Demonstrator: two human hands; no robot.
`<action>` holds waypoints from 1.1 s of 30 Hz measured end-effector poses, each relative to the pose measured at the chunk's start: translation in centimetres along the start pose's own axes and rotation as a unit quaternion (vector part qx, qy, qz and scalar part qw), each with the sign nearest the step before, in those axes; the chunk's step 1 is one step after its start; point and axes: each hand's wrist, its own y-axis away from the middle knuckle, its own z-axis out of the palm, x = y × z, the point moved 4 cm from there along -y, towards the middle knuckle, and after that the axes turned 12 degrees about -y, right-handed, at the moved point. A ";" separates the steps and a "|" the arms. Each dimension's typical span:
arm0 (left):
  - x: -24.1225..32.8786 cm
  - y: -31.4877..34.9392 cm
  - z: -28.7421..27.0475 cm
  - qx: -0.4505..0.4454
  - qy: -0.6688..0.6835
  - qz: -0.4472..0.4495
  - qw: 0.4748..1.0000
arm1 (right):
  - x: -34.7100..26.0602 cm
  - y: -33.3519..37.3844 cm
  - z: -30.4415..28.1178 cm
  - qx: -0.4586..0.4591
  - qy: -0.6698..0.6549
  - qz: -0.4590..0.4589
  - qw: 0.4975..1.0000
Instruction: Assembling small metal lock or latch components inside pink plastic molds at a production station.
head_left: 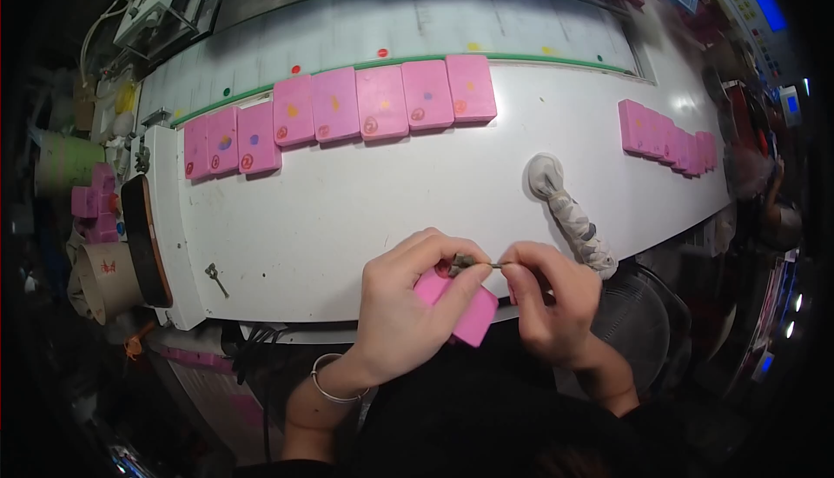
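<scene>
Close to the table's front edge, my left hand (401, 300) is closed around a pink block (474, 311), which tilts down toward me. Between its thumb and fingers, over the block, sits a small grey-green piece (463, 261) with a thin stem. My right hand (553, 300) pinches the end of that stem. Fingers hide part of both the piece and the block. Another small grey-green piece with a stem (216, 279) lies on the white table (347, 217), left of my hands.
Several pink blocks (382, 102) stand in a row along the green strip (512, 57) at the back. More pink blocks (665, 137) lean together at right. A cloth-wrapped tube (575, 222) rises beside my right hand. A dark-edged pad (146, 239) borders the left.
</scene>
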 end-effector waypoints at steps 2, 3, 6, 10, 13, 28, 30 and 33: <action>-1.0 -0.1 0.5 0.004 -0.026 0.016 1.000 | 2.8 0.6 0.9 -0.065 -0.229 0.245 0.940; -1.4 -0.1 0.8 0.009 -0.053 0.030 0.998 | 3.3 0.5 1.4 -0.082 -0.279 0.305 0.907; -2.2 -0.6 1.4 -0.012 -0.071 0.040 0.997 | 5.7 1.2 1.9 -0.154 -0.450 0.403 0.781; -2.4 -1.2 1.0 0.001 -0.053 0.038 0.998 | 6.8 0.5 2.2 -0.173 -0.381 0.420 0.806; -2.8 -0.9 -0.4 0.021 -0.036 -0.014 0.999 | 4.3 -1.7 2.1 -0.162 -0.169 0.293 0.927; -4.7 -0.4 -6.5 0.232 0.364 -0.069 0.899 | -8.3 -22.9 5.5 -0.006 -0.426 -0.068 0.902; -5.1 -1.0 -6.1 0.226 0.371 -0.103 0.895 | -7.3 -18.9 5.7 -0.123 -0.326 -0.073 0.935; -4.0 -1.6 -4.4 0.188 0.469 -0.260 0.823 | -6.5 -11.6 4.0 -0.328 -0.196 -0.077 0.921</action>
